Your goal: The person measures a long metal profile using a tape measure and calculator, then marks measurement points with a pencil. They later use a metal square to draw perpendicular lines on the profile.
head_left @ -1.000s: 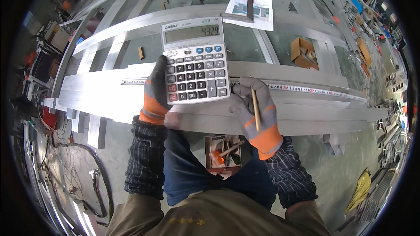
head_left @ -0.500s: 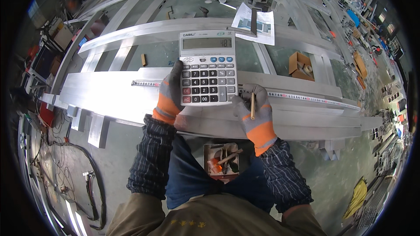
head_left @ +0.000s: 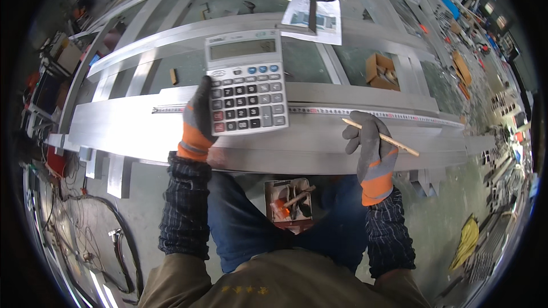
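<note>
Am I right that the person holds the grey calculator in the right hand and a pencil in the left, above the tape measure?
Not quite: the hands are swapped. The head view shows the calculator in the left hand and the pencil in the right hand, above the tape measure.

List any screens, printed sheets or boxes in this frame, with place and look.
Calculator: in the left hand, grey, greenish display strip on top.
Printed sheets: far side of the frame, white, under a dark bar.
Cardboard box: right of calculator, brown, open.
</note>
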`<state>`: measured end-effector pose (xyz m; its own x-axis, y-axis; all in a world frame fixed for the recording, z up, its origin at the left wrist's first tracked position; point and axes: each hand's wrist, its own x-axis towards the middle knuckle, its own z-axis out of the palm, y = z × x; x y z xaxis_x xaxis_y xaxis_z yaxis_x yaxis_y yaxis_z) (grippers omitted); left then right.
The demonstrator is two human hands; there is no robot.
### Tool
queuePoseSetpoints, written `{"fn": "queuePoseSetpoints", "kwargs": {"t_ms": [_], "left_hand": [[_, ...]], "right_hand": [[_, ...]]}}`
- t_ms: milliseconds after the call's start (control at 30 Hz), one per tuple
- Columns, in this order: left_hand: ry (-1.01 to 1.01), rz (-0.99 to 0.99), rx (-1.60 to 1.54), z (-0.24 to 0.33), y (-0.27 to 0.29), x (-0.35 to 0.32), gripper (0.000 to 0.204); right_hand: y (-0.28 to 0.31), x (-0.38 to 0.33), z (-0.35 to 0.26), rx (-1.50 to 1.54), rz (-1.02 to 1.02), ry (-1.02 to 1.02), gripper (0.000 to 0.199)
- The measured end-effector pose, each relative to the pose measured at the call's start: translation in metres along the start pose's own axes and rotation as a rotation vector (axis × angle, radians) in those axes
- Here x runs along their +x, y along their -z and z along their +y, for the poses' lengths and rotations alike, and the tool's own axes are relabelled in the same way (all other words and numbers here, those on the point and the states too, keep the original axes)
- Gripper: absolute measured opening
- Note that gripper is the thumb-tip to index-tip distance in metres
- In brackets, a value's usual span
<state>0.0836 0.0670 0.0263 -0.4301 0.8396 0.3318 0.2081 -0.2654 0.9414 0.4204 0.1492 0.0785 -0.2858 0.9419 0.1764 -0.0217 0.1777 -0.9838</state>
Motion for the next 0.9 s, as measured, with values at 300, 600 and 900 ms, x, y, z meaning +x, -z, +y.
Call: {"fn": "queuePoseSetpoints", "kwargs": {"t_ms": [300,600,900], "left_hand": [[0.149,0.012,-0.108,-0.001,-0.002,0.006,0.044],[-0.257,0.002,0.569,-0.008,0.02,-0.004,0.056],[0.007,0.031,-0.073,-0.014,0.02,-0.012,0.043]], "right_hand": [[0.062,0.007,0.021,-0.109,0.056,0.172,0.022],[0.077,0.017,0.033,-0.221,-0.061,0.267,0.019],[0.048,0.049,0.044,-0.366,-0.259,0.576,0.027]]}}
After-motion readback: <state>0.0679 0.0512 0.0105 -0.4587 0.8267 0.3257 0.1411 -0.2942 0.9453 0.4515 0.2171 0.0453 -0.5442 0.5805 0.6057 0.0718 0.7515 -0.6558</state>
